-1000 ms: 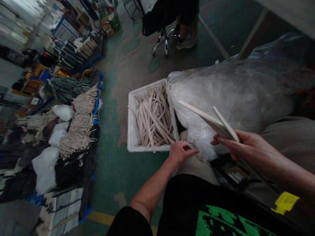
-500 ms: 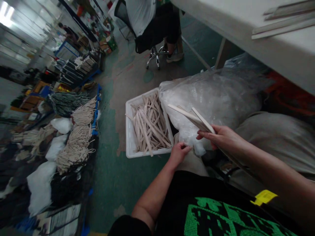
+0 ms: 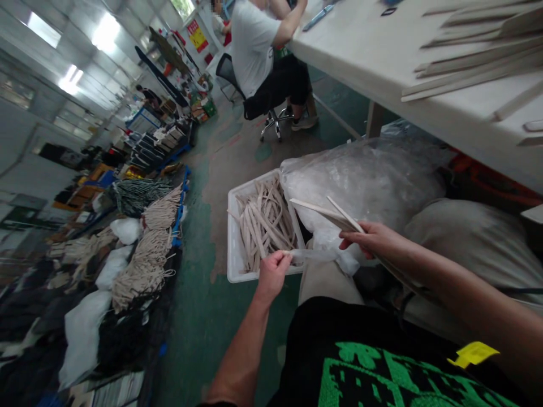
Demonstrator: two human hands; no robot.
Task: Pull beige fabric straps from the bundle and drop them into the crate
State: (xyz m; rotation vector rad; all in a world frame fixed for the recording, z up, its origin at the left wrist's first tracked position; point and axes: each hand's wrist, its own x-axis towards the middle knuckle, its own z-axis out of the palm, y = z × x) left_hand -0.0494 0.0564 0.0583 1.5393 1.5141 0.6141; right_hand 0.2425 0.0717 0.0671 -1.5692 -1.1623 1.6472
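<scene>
My left hand (image 3: 271, 274) is closed in a pinch on a drawn-out end of clear plastic bag (image 3: 314, 255), over the near edge of the white bin (image 3: 232, 243). Inside that bin lies a heap of beige fabric strips (image 3: 263, 220). My right hand (image 3: 372, 240) is wrapped round a few flat beige strips (image 3: 320, 211), whose ends fan out to the upper left; their lower part runs back under my forearm. Just behind the strips bulges the large clear plastic bag (image 3: 360, 175), with pale contents.
A white table (image 3: 360, 53) with more flat strips (image 3: 470, 62) stands at upper right. Beyond the bin a person (image 3: 254, 51) sits on a wheeled chair (image 3: 271, 121). Bundled cords (image 3: 142, 265) and white sacks lie along the left. A full beige sack (image 3: 470, 237) is at my right.
My left hand has moved left, drawing the bag's plastic end out toward the bin. My right hand still holds the strips. The view has tilted up, showing more table and the seated person.
</scene>
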